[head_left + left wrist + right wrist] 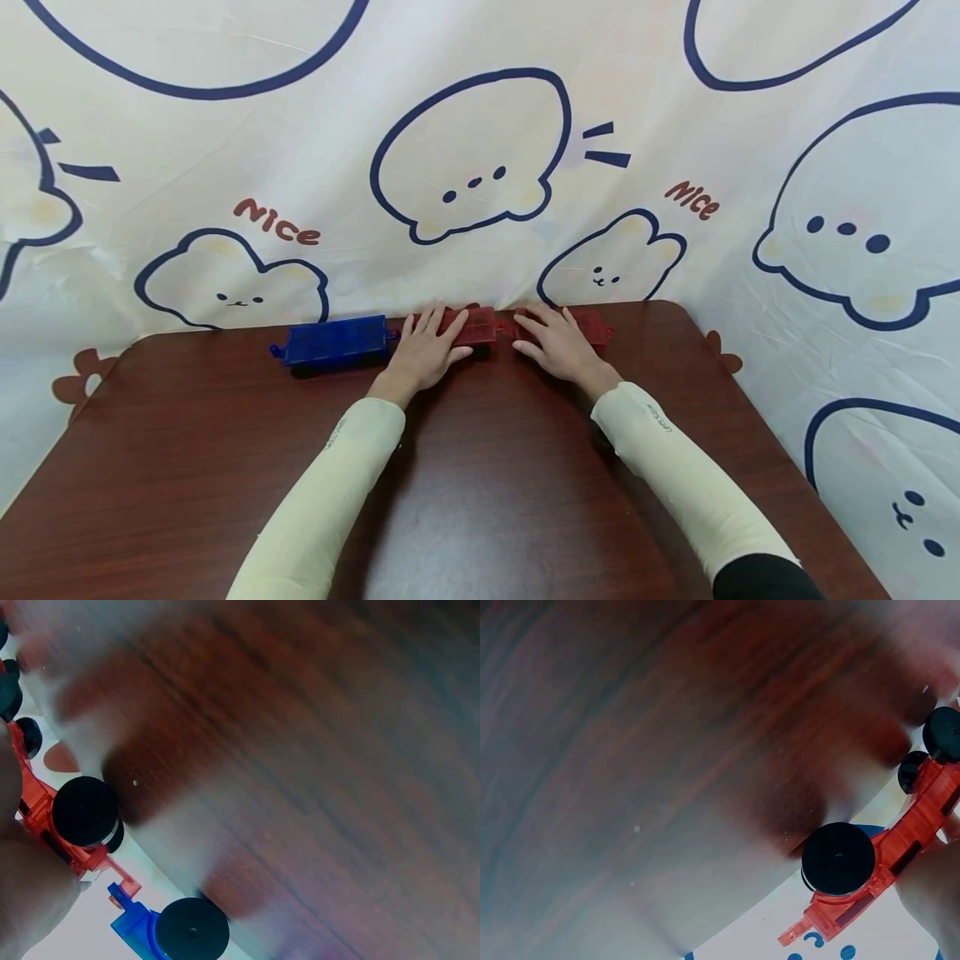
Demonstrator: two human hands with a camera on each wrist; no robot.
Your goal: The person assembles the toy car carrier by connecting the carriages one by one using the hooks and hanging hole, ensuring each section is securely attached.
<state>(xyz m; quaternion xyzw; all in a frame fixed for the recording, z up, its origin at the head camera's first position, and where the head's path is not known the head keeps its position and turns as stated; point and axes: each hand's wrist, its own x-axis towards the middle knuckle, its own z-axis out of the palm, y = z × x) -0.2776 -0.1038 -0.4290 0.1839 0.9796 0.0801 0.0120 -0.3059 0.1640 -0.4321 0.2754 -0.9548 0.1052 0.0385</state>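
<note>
Hands flat, fingers straight: left hand [427, 350] presses middle red car [472, 325], right hand [558, 343] covers end red car [592, 327].

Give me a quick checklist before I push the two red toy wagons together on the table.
1. Left hand on its red wagon: ok, the fingers lie over the top.
2. Right hand on the other red wagon: ok, it rests on top.
3. Gap between the two red wagons: ok, a narrow gap shows between them.
4. Couplers lined up: cannot tell, the hands hide the facing ends.
5. Blue wagon joined to the left red one: cannot tell; they sit end to end, and the left wrist view shows both hooks close.
6. Wheels on the table: ok as far as the head view shows.
</note>
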